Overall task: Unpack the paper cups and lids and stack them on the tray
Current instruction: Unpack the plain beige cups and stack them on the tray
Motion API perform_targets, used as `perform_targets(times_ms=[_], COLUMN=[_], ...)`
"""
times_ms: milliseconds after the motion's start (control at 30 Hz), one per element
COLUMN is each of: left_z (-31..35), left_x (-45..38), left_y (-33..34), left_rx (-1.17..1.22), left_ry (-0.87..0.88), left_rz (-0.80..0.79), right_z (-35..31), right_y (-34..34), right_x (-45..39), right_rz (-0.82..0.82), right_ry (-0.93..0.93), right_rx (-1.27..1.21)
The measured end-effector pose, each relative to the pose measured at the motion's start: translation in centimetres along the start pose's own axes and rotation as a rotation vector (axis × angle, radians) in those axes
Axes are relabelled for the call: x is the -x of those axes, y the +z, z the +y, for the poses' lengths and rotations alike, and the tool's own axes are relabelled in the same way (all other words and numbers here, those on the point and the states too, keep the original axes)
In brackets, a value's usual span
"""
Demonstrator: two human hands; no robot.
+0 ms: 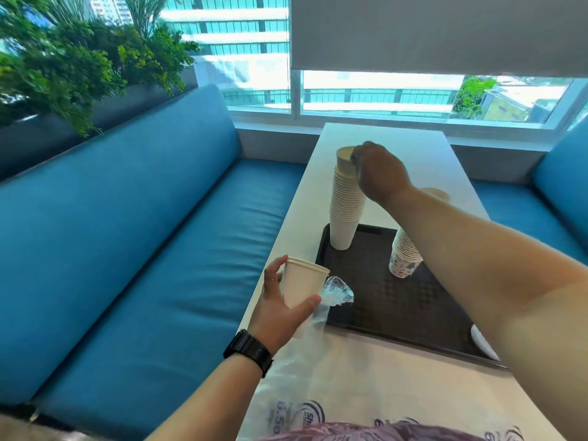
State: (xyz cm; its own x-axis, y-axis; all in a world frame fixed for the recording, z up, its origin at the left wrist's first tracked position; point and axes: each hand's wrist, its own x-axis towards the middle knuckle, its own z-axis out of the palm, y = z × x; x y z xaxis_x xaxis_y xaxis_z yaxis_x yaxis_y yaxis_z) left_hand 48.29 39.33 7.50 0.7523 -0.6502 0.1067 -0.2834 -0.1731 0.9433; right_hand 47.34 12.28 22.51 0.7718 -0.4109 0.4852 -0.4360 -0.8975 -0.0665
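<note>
Plastic wrap (313, 316) lies on the desk (366, 386) nearest the viewer, by the tray's 7 o'clock corner. Left hand (280, 303) curls around a single white cup (302, 286), thumb and fingers closed on its sides, just off the black tray (397, 307). On the tray, a short printed stack (404, 257) stands at 3 o'clock and a tall white stack (345, 202) at 11 o'clock. Right hand (378, 171) pinches the tall stack's top cup rim.
</note>
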Motion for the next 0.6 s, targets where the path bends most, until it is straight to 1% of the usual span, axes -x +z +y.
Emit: perform_targets(times_ms=[167,333,500,600], left_z=[-0.2,-0.3,-0.2,0.1], left_x=[0.0,-0.1,-0.1,0.1], left_y=[0.1,0.1,-0.1,-0.1], left_rx=[-0.013,0.011,0.011,0.019], left_ry=[-0.003,-0.008,0.005,0.000], left_rz=[-0.012,-0.011,0.011,0.023], right_z=[0.1,0.1,-1.1,-2.9], right_y=[2.2,2.8,1.6,0.9], right_x=[1.7,2.1,4.0,6.5], right_rz=[-0.079,-0.135,-0.009,-0.041], right_ry=[0.077,0.071,0.097,0.111], right_rx=[-0.012,-0.062,-0.253,-0.395])
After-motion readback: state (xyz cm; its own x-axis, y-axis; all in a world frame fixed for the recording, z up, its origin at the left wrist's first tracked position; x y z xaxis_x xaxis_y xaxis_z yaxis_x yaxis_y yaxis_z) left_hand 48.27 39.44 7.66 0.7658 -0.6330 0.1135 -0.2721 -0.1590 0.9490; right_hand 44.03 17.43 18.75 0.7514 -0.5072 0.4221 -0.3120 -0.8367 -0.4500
